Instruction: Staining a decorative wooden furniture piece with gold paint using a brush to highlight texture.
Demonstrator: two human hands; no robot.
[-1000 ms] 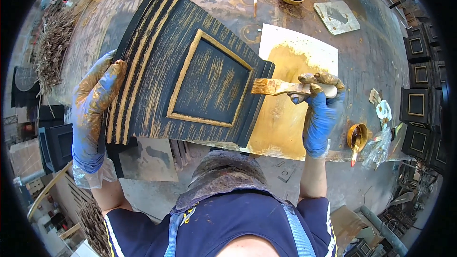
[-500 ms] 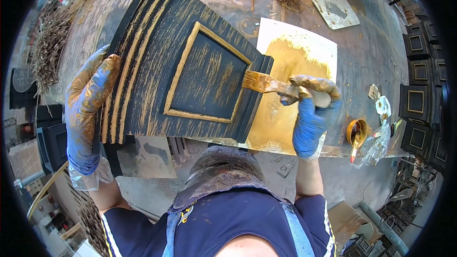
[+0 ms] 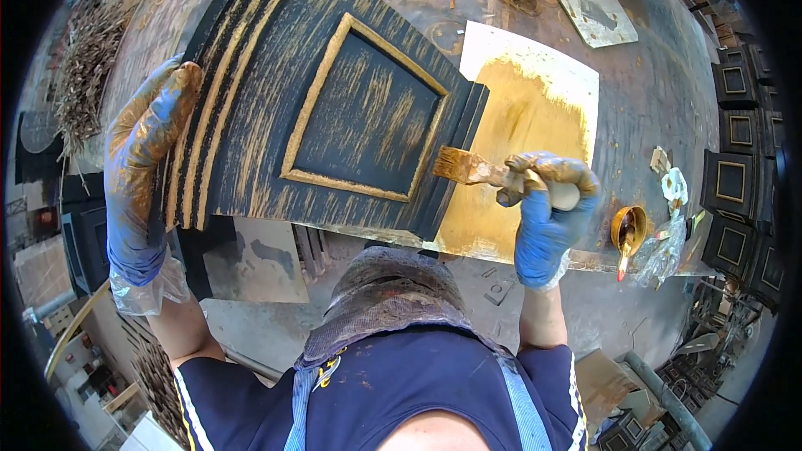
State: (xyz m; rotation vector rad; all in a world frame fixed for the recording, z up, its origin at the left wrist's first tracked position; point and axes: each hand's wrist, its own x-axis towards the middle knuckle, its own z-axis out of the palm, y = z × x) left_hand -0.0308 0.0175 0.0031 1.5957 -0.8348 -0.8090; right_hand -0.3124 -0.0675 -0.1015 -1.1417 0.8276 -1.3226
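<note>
Gripping paintbrush (image 3: 464, 166), right hand (image 3: 553, 200) curled

A tapered black furniture piece (image 3: 338, 108), gold-streaked and gold-trimmed, is slanting across the worktop (image 3: 652, 104) with its wide end left, while a flat, gold-stained paintbrush (image 3: 486, 172) is pointing its bristles leftward at the narrow end.

A downward-facing, close-range view is provided by the left camera of a head-worn fisheye pair. The workbench (image 3: 656, 100), left hand (image 3: 142, 169), right hand (image 3: 547, 221) and torso (image 3: 401, 376) are framed within a circular, dark-rimmed field.
</note>
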